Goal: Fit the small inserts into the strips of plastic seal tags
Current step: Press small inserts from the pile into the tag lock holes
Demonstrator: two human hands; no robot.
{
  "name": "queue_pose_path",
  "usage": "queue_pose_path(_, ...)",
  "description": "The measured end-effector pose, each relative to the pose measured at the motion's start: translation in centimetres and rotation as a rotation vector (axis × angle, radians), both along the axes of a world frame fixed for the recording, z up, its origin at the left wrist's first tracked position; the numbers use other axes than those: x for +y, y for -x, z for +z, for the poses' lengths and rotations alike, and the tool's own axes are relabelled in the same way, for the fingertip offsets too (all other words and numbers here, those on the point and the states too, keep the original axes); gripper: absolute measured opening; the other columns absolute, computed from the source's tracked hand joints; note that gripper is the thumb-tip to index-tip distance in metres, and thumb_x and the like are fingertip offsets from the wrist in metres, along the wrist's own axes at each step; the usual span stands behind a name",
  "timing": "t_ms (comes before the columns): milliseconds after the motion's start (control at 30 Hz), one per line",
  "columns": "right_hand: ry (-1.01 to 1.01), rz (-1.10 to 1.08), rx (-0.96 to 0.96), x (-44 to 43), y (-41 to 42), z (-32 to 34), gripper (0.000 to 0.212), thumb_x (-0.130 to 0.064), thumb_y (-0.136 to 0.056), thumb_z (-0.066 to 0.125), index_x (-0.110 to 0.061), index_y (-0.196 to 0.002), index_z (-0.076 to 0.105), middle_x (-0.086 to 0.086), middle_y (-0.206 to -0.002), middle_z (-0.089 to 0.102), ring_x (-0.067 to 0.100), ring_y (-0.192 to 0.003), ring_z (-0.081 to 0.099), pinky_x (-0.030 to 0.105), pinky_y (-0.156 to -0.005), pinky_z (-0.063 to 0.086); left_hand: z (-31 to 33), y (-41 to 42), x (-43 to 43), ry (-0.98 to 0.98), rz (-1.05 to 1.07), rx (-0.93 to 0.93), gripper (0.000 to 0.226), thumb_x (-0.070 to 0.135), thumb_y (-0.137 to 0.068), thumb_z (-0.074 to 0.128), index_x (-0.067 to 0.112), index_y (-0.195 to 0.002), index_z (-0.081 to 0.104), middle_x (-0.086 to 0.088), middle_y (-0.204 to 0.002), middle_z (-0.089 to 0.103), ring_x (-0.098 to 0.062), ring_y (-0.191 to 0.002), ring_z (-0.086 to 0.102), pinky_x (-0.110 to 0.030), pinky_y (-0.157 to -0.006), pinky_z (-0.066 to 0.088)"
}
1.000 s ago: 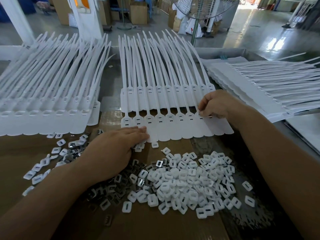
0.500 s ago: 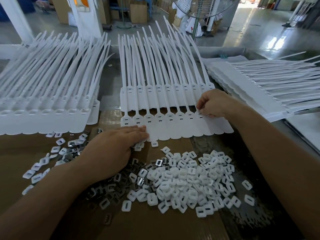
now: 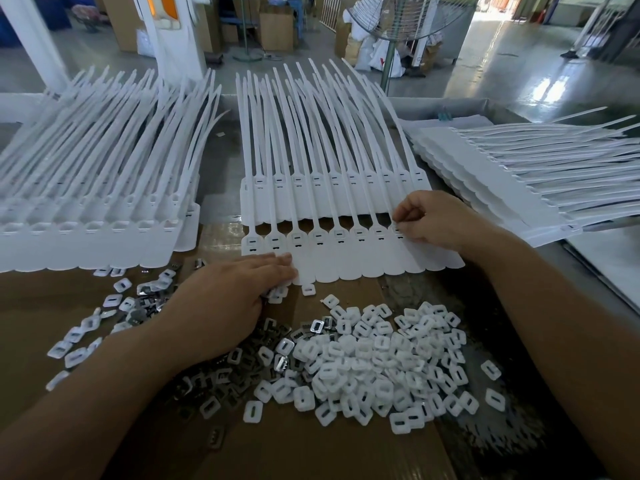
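Observation:
A strip of white seal tags (image 3: 346, 261) lies across the middle of the bench, tails pointing away, on top of a stack of like strips (image 3: 311, 199). My left hand (image 3: 225, 306) lies palm down, its fingertips pressing the strip's front left corner. My right hand (image 3: 436, 220) is pinched on a tag head near the strip's right end; whatever is between the fingertips is hidden. A pile of small white slotted inserts (image 3: 374, 362) lies in front of the strip. Small metal inserts (image 3: 242, 368) lie beside and under my left wrist.
A tall stack of tag strips (image 3: 86, 237) stands at the left and another stack (image 3: 485, 168) fans out at the right. Brown cardboard (image 3: 311, 445) covers the bench top. Loose inserts (image 3: 114, 299) are scattered left. A standing fan (image 3: 391, 46) is beyond the bench.
Both hands stay where they were. The tails of the middle strips have fanned and lifted slightly while my right hand works at the same tag head.

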State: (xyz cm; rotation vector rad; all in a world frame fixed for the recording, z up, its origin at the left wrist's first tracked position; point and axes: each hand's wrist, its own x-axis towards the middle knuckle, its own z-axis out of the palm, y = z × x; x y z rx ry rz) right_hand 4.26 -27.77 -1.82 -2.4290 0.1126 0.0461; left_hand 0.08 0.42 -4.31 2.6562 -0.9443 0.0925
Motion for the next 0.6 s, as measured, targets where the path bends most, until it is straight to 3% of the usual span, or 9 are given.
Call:
queue_pose_path(167,0.072,0.129,0.013,-0.4,3.0,1.1,0.015,-0.024,-0.082,0.067,-0.033,-0.092,0.060,-0.022,-0.085,0.053,-0.007,-0.080,0.051,0.016,-0.065,0.035,0.1,-0.1,0.0,-0.019,-0.006,-0.002,0.059,0.002,-0.082,0.043,0.035,-0.131,0.044,0.028,-0.134,0.028,0.016,-0.117,0.018,-0.008,-0.099,0.011)
queue_pose_path(333,0.131,0.296,0.075,0.1,6.3,2.4,0.010,-0.025,-0.079,0.069,-0.033,-0.080,0.063,-0.016,-0.076,0.065,-0.007,-0.073,0.058,0.007,-0.061,0.042,0.3,-0.1,-0.2,-0.042,0.004,0.016,0.058,0.006,-0.085,0.040,0.037,-0.134,0.037,0.033,-0.127,0.014,0.016,-0.117,0.014,-0.010,-0.100,0.009)
queue_pose_path(400,0.109,0.352,0.121,0.4,7.2,2.6,0.010,-0.023,-0.077,0.070,-0.031,-0.077,0.066,-0.022,-0.074,0.066,-0.010,-0.068,0.058,0.002,-0.063,0.040,0.3,-0.1,-0.2,-0.046,0.011,0.018,0.058,0.006,-0.086,0.039,0.038,-0.134,0.036,0.033,-0.127,0.013,0.016,-0.117,0.013,-0.011,-0.101,0.010)
queue_pose_path(600,0.129,0.432,0.168,1.7,7.9,2.3,0.014,-0.025,-0.076,0.073,-0.037,-0.077,0.064,-0.030,-0.075,0.062,-0.012,-0.069,0.057,0.002,-0.063,0.039,0.5,-0.2,-0.2,-0.053,0.015,0.017,0.059,0.006,-0.086,0.039,0.039,-0.134,0.036,0.034,-0.128,0.013,0.018,-0.116,0.013,-0.010,-0.100,0.009)
